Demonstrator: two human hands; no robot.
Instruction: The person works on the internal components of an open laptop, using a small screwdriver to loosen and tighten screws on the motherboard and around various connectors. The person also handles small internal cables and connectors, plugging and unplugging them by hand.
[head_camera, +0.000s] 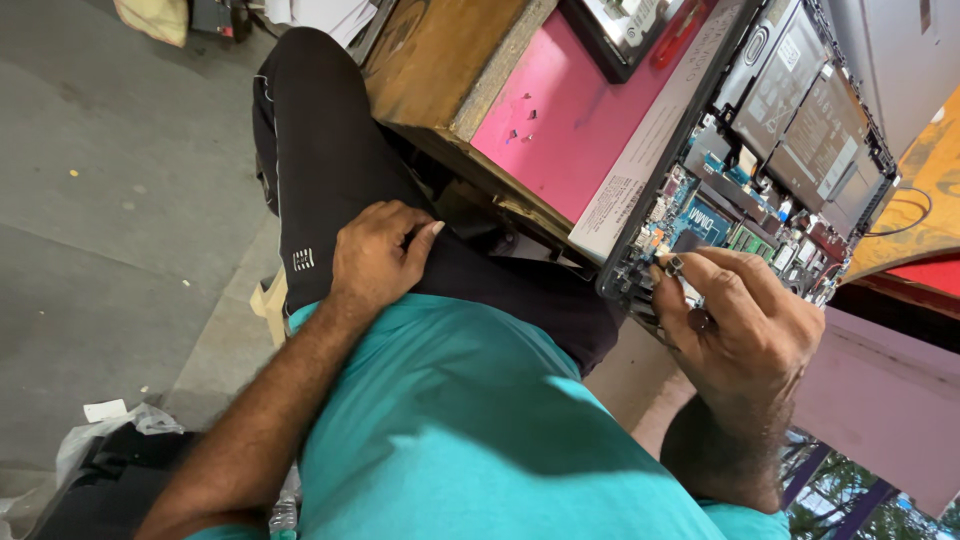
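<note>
Fingertips of the right hand (745, 325) are pinched on a small part at the opened laptop (740, 190), three o'clock, left hand (375, 262) curled on the thigh (330, 170); slippage could scratch the board.

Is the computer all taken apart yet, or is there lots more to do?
The laptop already lies open with its back cover off, so the batteries and green circuit board show. A few tiny screws sit loose on the pink mat. The right hand is at the board's edge; the left hand rests on the thigh. The inside parts all look still in place.
</note>
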